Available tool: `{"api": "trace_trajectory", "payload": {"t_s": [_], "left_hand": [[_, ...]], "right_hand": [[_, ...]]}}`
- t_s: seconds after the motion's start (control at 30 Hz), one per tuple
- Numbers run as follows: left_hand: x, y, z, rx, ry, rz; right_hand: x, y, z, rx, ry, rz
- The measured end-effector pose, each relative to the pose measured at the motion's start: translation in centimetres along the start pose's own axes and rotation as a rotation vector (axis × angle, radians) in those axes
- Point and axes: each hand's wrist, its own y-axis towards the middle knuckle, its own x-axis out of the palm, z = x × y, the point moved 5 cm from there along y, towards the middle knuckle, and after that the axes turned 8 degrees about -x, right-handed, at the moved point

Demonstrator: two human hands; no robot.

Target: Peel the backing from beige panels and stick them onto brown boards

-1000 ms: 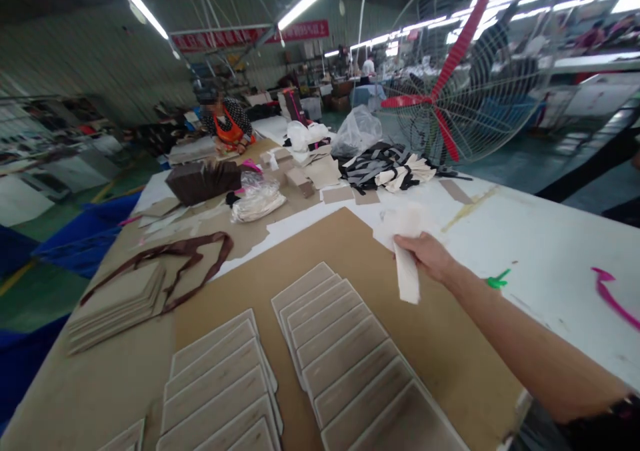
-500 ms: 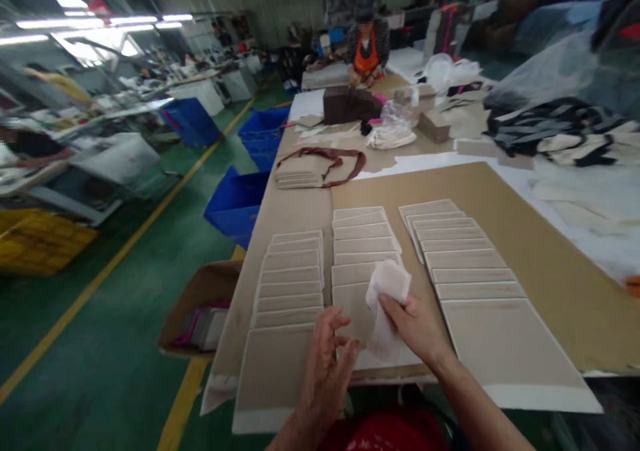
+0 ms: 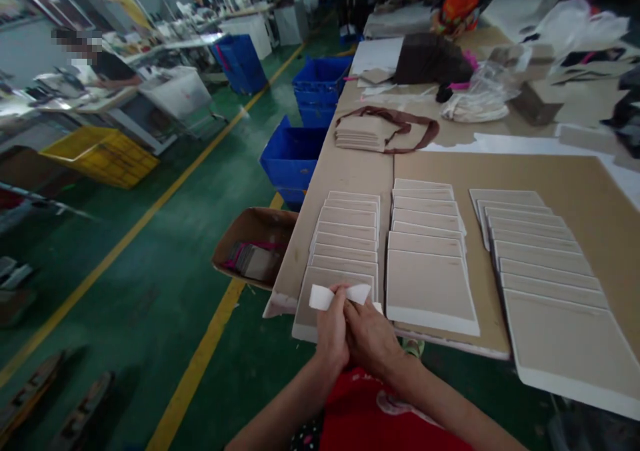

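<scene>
My left hand and my right hand are pressed together at the table's front edge. Both are closed around a thin white strip of paper or cloth, whose ends stick out on either side of the fingertips. Behind and under them lies a left row of overlapping beige panels with white borders. A middle row of similar panels is just right of my hands, its front panel fully visible. Farther right is a third row of panels. My palms hide the middle of the strip.
On the table lies a folded beige stack with brown straps. Blue bins and a cardboard box stand on the floor to the left. Across the table is a person in an orange apron.
My hands have come together over the left row, both now on the white strip that only my right hand held before. The view has turned left and down.
</scene>
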Motion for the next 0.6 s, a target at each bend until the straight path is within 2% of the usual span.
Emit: {"api": "trace_trajectory", "payload": {"t_s": [0.17,0.27,0.33,0.43,0.5,0.6], "left_hand": [[-0.1,1.7,-1.1,-0.086,-0.083,0.067],[1.3,2.2,-1.6,-0.162,-0.174,0.053],[2.8,2.2,-1.7,-0.201,-0.2,0.002],[5.6,1.5,-2.1,-0.241,-0.159,-0.063],[7.7,0.6,-2.9,-0.272,-0.082,-0.114],[11.1,-0.7,-4.7,-0.31,0.079,-0.227]], "right_hand": [[-1.8,-0.7,0.7,-0.096,0.27,-0.007],[-3.9,-1.6,2.4,-0.097,0.524,0.131],[-5.4,-2.6,4.8,0.038,0.684,0.29],[-6.8,-4.8,9.2,0.35,0.861,0.496],[-7.2,-6.1,11.4,0.464,1.0,0.545],[-7.7,-7.0,13.3,0.447,1.29,0.504]]}}
